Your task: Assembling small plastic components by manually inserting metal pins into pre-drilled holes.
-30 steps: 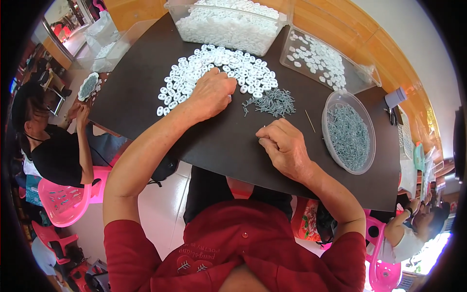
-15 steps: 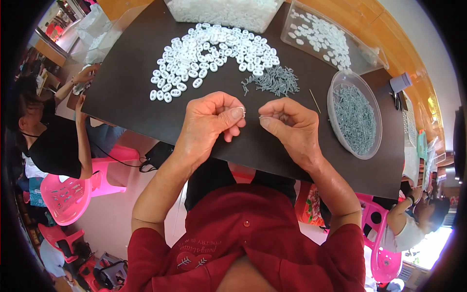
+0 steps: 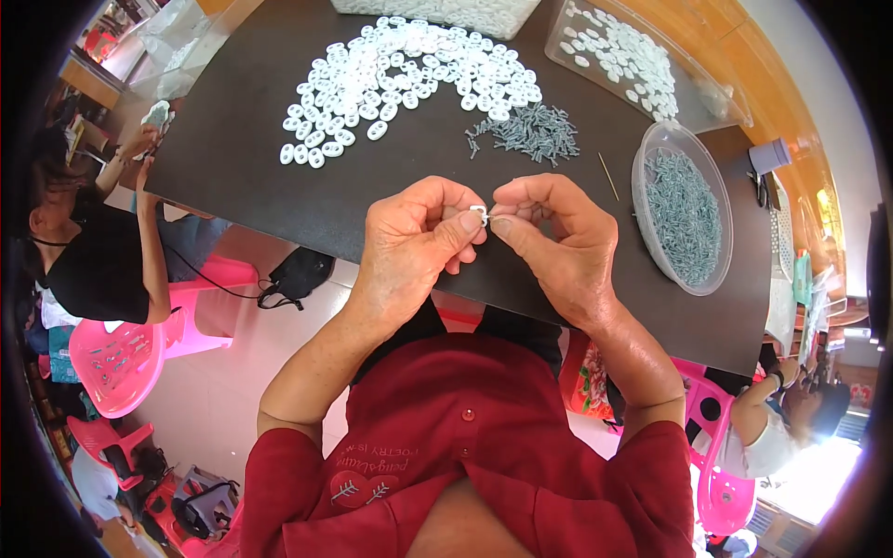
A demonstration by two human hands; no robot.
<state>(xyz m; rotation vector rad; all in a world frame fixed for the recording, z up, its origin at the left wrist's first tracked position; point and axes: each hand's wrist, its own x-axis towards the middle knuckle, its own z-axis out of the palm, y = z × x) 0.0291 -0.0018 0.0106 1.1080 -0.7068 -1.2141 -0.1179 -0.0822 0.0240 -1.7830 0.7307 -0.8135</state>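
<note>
My left hand (image 3: pixel 409 242) pinches a small white plastic piece (image 3: pixel 480 212) between thumb and index finger, above the table's near edge. Close against it, my right hand (image 3: pixel 566 246) has thumb and index finger pressed together; what they hold is too small and hidden to name. Beyond the hands, a pile of white oval two-holed plastic pieces (image 3: pixel 377 130) spreads in an arc. A heap of small grey screw-like pieces (image 3: pixel 539 133) lies at its right end.
On the dark table (image 3: pixel 251 121) stands a round clear tub (image 3: pixel 648 219) of similar grey pieces. A thin stick (image 3: pixel 607 177) lies beside it. Clear bins (image 3: pixel 707 107) of white pieces stand at the back. A seated person (image 3: pixel 102 270) works at the left; another (image 3: pixel 772 418) sits right.
My two hands have come together, the right hand's fingertips now meeting the white piece in the left. The head view has shifted slightly.
</note>
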